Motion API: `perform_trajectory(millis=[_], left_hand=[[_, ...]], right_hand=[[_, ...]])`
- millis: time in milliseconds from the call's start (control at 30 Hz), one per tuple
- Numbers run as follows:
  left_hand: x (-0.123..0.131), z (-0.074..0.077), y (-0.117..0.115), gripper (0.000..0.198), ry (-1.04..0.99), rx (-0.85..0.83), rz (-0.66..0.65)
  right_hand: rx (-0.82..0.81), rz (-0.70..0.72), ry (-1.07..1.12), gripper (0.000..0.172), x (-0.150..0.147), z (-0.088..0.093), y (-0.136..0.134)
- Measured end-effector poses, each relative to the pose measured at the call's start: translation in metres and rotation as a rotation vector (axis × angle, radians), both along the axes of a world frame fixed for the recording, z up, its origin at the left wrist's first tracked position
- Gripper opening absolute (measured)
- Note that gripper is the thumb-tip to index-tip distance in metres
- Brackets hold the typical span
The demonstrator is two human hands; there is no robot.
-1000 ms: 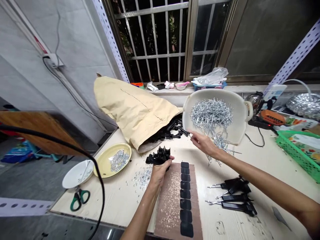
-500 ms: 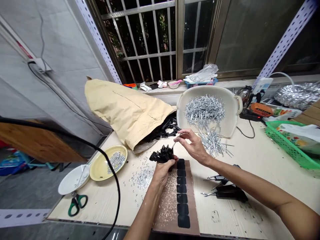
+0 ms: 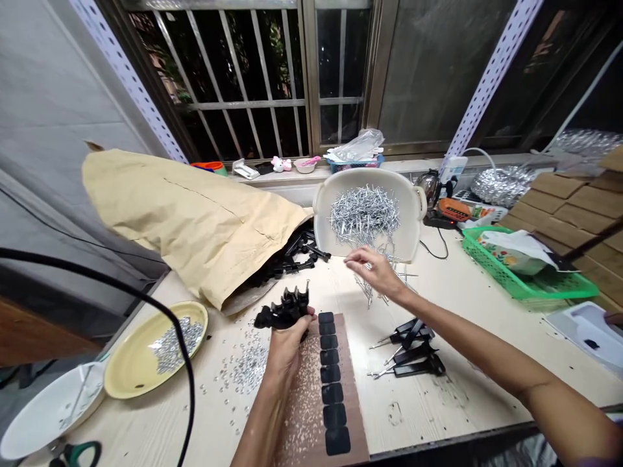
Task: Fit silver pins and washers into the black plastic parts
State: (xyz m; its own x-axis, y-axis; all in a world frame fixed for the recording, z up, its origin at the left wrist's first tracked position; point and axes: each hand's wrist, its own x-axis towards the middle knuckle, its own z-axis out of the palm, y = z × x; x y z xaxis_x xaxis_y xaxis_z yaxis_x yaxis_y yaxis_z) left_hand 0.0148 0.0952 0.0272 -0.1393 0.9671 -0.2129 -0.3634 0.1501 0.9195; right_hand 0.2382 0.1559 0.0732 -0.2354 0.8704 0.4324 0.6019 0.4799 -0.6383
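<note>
My left hand [image 3: 287, 340] is closed around a bunch of black plastic parts [image 3: 285, 306], held above the brown board. From the right end of the bunch a thin metal pin [image 3: 307, 285] sticks up. My right hand [image 3: 377, 271] hovers in front of the loose metal pins [image 3: 367, 292], fingers drawn together, with no pin showing between them. Behind it, a white tub [image 3: 413, 237] holds a heap of similar pins [image 3: 365, 211]. Several black pieces with metal pins in them [image 3: 413, 360] lie beneath my right forearm.
Black pads [image 3: 332, 392] line the brown board [image 3: 357, 415]. Small clear bits [image 3: 246, 366] lie scattered beside a yellow plate [image 3: 121, 383] and white dish [image 3: 29, 415]. A paper sack [image 3: 195, 214] spills black parts. A green basket [image 3: 525, 285] stands right; a black cable crosses the left.
My right hand has let go of the pin at the black parts and moved right, toward the loose pins. The pin now stands in the bunch. The view has turned right.
</note>
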Motion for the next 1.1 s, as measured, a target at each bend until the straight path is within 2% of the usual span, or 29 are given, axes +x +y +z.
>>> perform_trajectory(millis=[100,200,367,467,567,667,767,900,1000,1100], left_hand=[[-0.009,-0.007,0.006,0.019,0.039,-0.014,0.069],[-0.007,-0.014,0.008,0.017,0.032,-0.026,0.062],[0.003,-0.007,0.001,0.018,-0.063,-0.02,-0.042],[0.001,0.0,-0.001,0.017,-0.08,-0.01,-0.047],[-0.004,0.002,-0.001,0.017,-0.06,-0.014,-0.026],[-0.006,-0.001,-0.003,0.016,-0.019,0.009,-0.005],[-0.002,-0.003,-0.005,0.018,0.061,-0.01,0.004],[0.006,-0.004,-0.003,0.022,0.13,-0.043,-0.002],[0.011,-0.007,-0.002,0.028,0.189,0.001,-0.041],[0.013,-0.009,-0.002,0.029,0.253,0.061,-0.08]], right_hand=[[-0.161,-0.206,-0.33,0.019,0.035,-0.014,0.02],[-0.303,-0.286,-0.526,0.019,0.046,-0.033,0.032],[-0.429,-0.362,-0.593,0.025,0.025,-0.057,0.046],[-0.476,-0.396,-0.578,0.016,0.015,-0.065,0.051],[-0.492,-0.411,-0.511,0.012,0.016,-0.067,0.053],[-0.448,-0.406,-0.406,0.016,0.023,-0.057,0.049],[-0.327,-0.35,-0.246,0.025,0.022,-0.032,0.036],[-0.012,-0.072,0.334,0.04,-0.005,0.016,0.005],[0.029,0.079,0.557,0.033,-0.032,0.04,-0.016],[0.044,0.104,0.571,0.024,-0.051,0.042,-0.027]])
